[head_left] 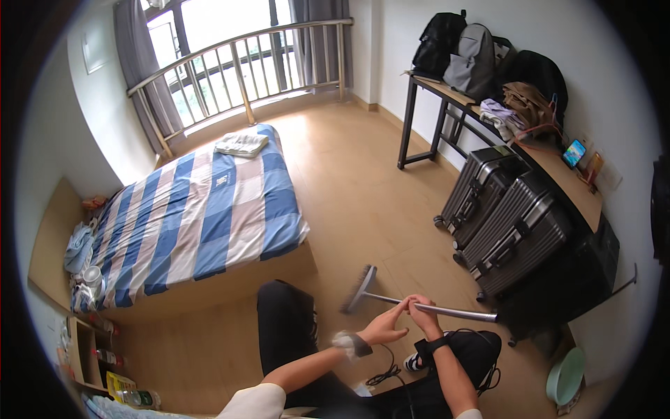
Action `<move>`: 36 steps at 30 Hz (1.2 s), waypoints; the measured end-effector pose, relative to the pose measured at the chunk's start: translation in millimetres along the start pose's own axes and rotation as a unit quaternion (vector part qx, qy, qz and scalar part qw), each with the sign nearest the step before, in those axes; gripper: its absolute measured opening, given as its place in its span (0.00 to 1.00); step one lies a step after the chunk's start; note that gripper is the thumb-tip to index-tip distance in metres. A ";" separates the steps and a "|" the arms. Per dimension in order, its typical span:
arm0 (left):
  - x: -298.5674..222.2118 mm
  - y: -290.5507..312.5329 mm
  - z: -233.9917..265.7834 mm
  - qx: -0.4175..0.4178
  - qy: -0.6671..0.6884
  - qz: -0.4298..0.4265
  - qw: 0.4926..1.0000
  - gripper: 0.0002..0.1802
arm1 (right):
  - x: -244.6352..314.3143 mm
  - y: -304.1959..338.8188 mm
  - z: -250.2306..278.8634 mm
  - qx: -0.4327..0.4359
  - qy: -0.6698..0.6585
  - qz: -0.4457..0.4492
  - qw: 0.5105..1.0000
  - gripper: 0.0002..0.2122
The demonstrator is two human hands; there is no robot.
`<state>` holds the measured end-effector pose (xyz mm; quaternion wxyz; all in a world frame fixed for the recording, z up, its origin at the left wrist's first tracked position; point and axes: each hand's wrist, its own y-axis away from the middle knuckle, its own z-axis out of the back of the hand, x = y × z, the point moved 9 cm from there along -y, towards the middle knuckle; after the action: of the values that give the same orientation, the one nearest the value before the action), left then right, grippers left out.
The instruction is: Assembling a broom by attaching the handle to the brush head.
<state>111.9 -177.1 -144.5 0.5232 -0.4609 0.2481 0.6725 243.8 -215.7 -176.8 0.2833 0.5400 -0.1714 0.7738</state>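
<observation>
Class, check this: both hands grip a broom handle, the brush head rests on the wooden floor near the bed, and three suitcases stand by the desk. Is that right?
Not quite. The head view shows two suitcases by the desk, not three. The rest holds: left hand and right hand grip the broom, its head on the floor near the bed.

Bed (202, 209) with blue checked cover, folded cloth (241, 144) laid on it. Two ribbed grey suitcases (502, 216) stood beside a long table (558, 174); backpacks (474, 56) piled on the table. Green basin (565, 377) set on the wooden floor (349, 167).
</observation>
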 end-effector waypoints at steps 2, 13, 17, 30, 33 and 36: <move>7.2 -5.6 -10.3 0.009 -0.009 -0.008 1.000 0.52 | -28.5 -6.4 -5.2 -0.007 0.146 0.022 0.989 0.08; 3.4 0.4 -6.3 0.066 0.015 0.060 0.996 0.50 | 28.7 1.4 34.9 -0.113 0.180 0.056 0.976 0.06; 4.9 -0.9 -10.2 0.036 -0.001 0.011 0.999 0.51 | -16.8 -11.8 36.9 -0.098 0.083 0.044 0.991 0.06; 7.3 -1.2 -6.7 0.037 -0.005 0.052 0.998 0.50 | -29.1 -14.3 -14.5 0.060 -0.108 -0.051 0.991 0.08; 14.0 2.1 -4.8 0.034 -0.012 0.064 0.997 0.49 | -40.0 -12.4 -4.9 0.011 -0.115 -0.146 0.983 0.09; 8.7 0.5 0.2 0.004 -0.025 0.024 0.999 0.48 | -27.9 -11.6 20.5 -0.047 -0.086 -0.134 0.986 0.08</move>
<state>111.1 -173.0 -152.1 0.5150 -0.4357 0.2484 0.6952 273.3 -225.4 -196.0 0.3941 0.6089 -0.1574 0.6702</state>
